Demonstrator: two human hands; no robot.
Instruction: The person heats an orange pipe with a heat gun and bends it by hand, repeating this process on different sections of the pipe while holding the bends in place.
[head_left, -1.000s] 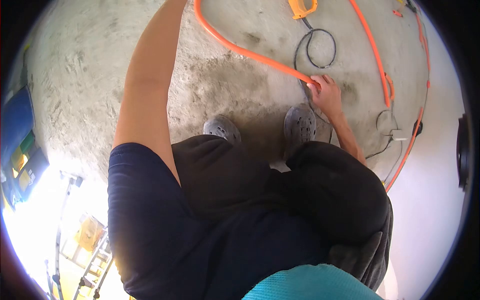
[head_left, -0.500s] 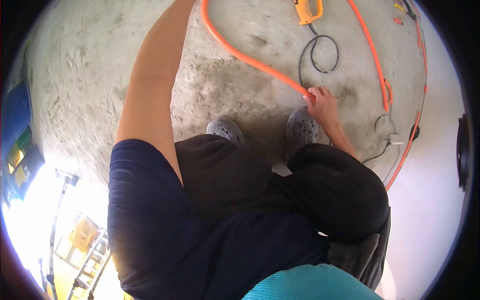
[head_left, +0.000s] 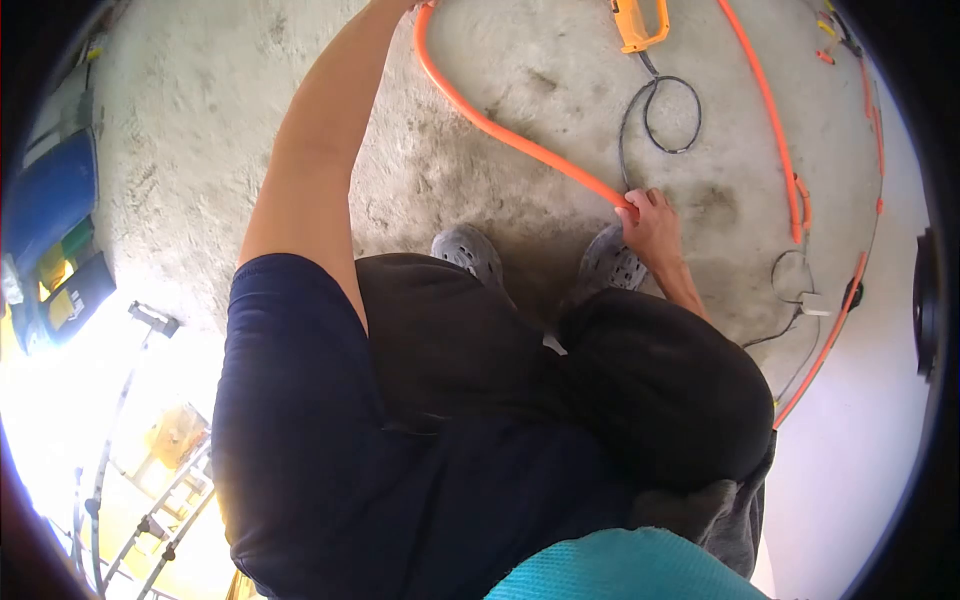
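A flexible orange pipe (head_left: 520, 143) curves above the concrete floor from the top edge to my right hand. My right hand (head_left: 654, 232) is closed around its near end, just in front of the right shoe. My left arm reaches up along the left side of the pipe. Only a sliver of my left hand (head_left: 412, 3) shows at the top edge, where it meets the pipe's far part; most of its fingers are cut off. Beyond my right hand lies a yellow power tool (head_left: 640, 27) with a looped black cord (head_left: 697, 120), its top out of view.
Grey clogs (head_left: 612, 262) stand on the rough concrete floor (head_left: 230, 130). More orange pipe (head_left: 768, 105) lies to the right, near a white plug piece (head_left: 814, 304) and thin cables by the white wall. Blue containers (head_left: 55, 200) and a ladder (head_left: 165, 520) are at the left.
The view has shifted slightly, so the floor things sit lower and further right. A bit of my left hand now shows at the top. My right hand keeps its hold on the pipe.
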